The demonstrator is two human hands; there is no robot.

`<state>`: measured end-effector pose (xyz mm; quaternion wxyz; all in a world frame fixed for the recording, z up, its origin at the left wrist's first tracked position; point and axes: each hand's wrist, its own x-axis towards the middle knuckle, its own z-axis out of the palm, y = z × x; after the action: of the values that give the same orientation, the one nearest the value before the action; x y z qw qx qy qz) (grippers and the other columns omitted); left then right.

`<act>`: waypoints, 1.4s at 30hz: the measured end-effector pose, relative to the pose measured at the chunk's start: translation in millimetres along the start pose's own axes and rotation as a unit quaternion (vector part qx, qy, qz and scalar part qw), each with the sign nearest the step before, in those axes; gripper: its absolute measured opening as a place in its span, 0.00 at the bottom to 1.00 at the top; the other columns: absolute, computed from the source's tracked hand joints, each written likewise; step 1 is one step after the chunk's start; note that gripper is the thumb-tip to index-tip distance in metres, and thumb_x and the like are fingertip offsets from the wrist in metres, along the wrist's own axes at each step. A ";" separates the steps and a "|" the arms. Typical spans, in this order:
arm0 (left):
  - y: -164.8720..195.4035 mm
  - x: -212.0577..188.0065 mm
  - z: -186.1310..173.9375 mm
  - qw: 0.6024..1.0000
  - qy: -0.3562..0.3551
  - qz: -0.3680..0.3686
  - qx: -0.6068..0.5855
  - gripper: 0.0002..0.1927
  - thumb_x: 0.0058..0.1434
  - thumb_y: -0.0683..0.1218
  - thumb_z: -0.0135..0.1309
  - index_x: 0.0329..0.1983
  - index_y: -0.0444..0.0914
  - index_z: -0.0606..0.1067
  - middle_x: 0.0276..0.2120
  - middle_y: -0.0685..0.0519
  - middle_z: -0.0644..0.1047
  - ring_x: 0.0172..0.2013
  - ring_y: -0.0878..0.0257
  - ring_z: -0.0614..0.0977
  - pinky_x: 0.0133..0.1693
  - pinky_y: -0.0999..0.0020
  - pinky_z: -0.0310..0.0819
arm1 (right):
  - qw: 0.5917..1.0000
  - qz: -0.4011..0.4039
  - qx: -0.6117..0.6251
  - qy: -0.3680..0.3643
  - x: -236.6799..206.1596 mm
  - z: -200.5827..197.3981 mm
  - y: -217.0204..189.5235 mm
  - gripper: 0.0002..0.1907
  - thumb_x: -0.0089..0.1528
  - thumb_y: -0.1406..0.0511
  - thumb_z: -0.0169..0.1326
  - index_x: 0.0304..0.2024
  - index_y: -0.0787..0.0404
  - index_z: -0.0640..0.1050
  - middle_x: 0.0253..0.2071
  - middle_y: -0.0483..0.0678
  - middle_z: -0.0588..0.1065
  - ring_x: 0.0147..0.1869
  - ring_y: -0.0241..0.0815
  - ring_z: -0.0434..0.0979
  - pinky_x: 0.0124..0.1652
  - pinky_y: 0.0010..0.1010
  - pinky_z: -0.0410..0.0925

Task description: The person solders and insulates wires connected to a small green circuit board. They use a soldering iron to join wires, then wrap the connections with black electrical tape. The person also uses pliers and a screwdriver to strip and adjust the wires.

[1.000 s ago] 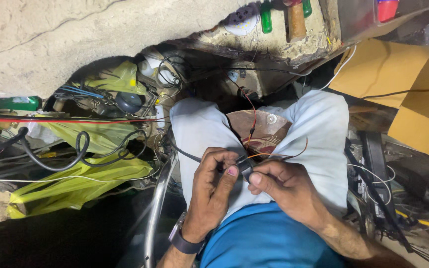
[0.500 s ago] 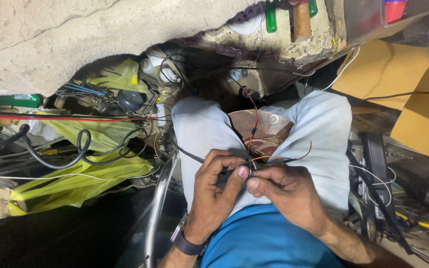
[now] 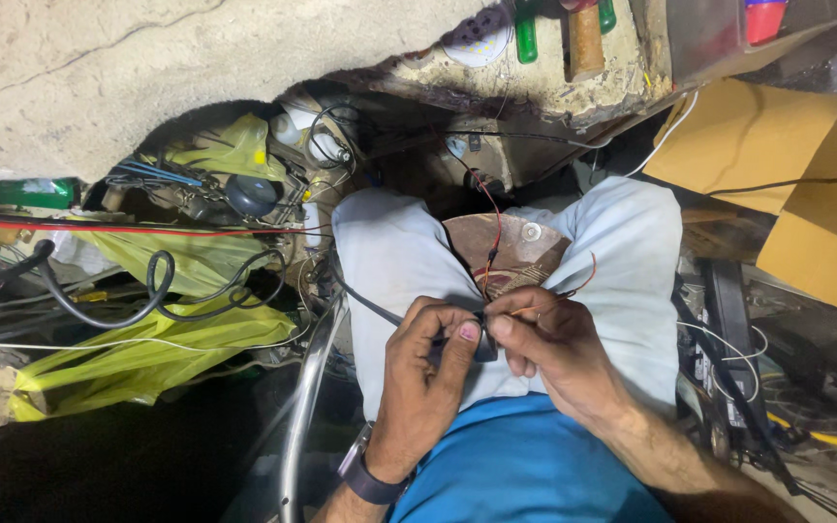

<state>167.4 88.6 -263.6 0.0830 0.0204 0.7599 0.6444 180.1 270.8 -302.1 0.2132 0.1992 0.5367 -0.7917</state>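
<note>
A thin red wire [image 3: 492, 225] runs up from above the right hand [image 3: 546, 351], and a black cable [image 3: 370, 304] leads off beside the left hand [image 3: 425, 378], whose wrist wears a dark watch [image 3: 368, 476]. Pale grey trousers [image 3: 394, 261] lie under both hands, a bright blue shirt [image 3: 525, 465] below them. Well left of the left hand lie yellow plastic bags [image 3: 138, 353]; brown cardboard [image 3: 777, 165] lies beyond the right hand.

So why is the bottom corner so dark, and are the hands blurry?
In the head view, light falls on the left hand and right hand, which look sharp; the lower left sinks into deep shadow beside the yellow plastic bag, and the pale wall is bright.
</note>
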 end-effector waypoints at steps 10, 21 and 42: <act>7.4 -1.6 4.4 0.978 0.038 0.086 0.187 0.07 0.64 0.39 0.59 0.45 0.36 0.78 0.40 0.45 0.75 0.34 0.55 0.81 0.33 0.62 0.75 | 0.997 -0.050 -0.042 0.052 4.0 -4.9 15.1 0.14 0.62 0.61 0.61 0.39 0.67 0.79 0.28 0.46 0.78 0.29 0.32 0.70 0.31 0.24 0.67; 3.1 -0.3 -0.7 0.938 0.001 0.200 0.283 0.20 0.48 0.33 0.56 0.47 0.32 0.75 0.43 0.43 0.74 0.43 0.47 0.76 0.44 0.54 0.71 | 0.978 -0.100 -0.166 0.075 3.7 -6.3 13.5 0.10 0.60 0.67 0.62 0.41 0.69 0.81 0.33 0.46 0.81 0.35 0.30 0.76 0.36 0.23 0.70; 9.9 8.6 -0.9 0.991 -0.096 -0.007 0.096 0.05 0.67 0.39 0.54 0.44 0.32 0.73 0.38 0.43 0.74 0.34 0.47 0.80 0.36 0.56 0.73 | 0.919 -0.219 -0.325 0.041 8.2 -0.1 20.3 0.12 0.60 0.68 0.63 0.43 0.65 0.76 0.36 0.49 0.78 0.39 0.37 0.82 0.40 0.30 0.76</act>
<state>158.0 90.6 -254.6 0.1577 0.0850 0.8069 0.5629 184.5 263.1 -322.2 0.0650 0.0292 0.8028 -0.5919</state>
